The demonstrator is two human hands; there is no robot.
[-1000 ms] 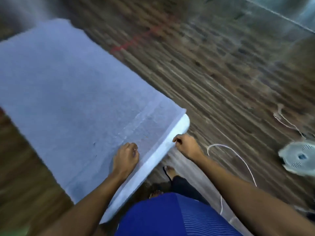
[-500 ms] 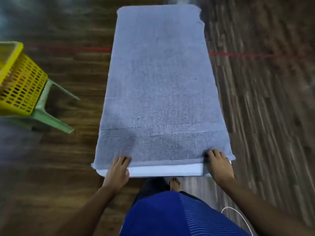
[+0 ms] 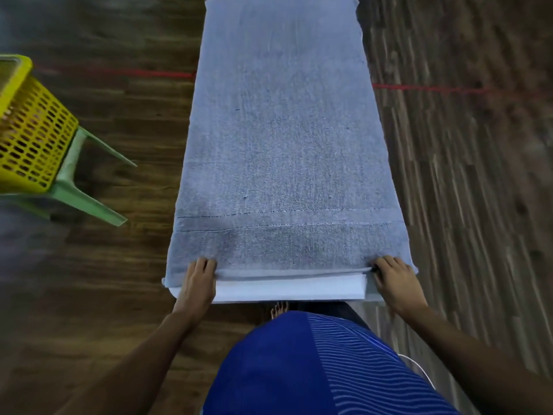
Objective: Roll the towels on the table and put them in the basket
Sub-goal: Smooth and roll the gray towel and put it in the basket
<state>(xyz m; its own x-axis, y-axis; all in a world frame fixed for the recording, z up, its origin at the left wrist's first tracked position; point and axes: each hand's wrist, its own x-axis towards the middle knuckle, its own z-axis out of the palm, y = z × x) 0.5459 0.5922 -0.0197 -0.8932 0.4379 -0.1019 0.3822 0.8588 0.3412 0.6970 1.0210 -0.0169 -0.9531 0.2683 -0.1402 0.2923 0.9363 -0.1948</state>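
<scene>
Towel: a grey-blue towel (image 3: 281, 145) lay spread flat along the narrow white table (image 3: 287, 290), covering nearly all of its top; its near hem was lifted into a slight ridge between the two hands.
Left hand: the left hand (image 3: 199, 280) held the near left corner of the towel, fingers curled over the hem.
Right hand: the right hand (image 3: 395, 283) pinched the near right corner, fingers bent at the hem.
Basket: a yellow basket (image 3: 33, 136) sat on a green stool (image 3: 77, 187), well apart to the left.
Floor: wooden floor (image 3: 463, 205), crossed by a red line (image 3: 419, 88).
</scene>
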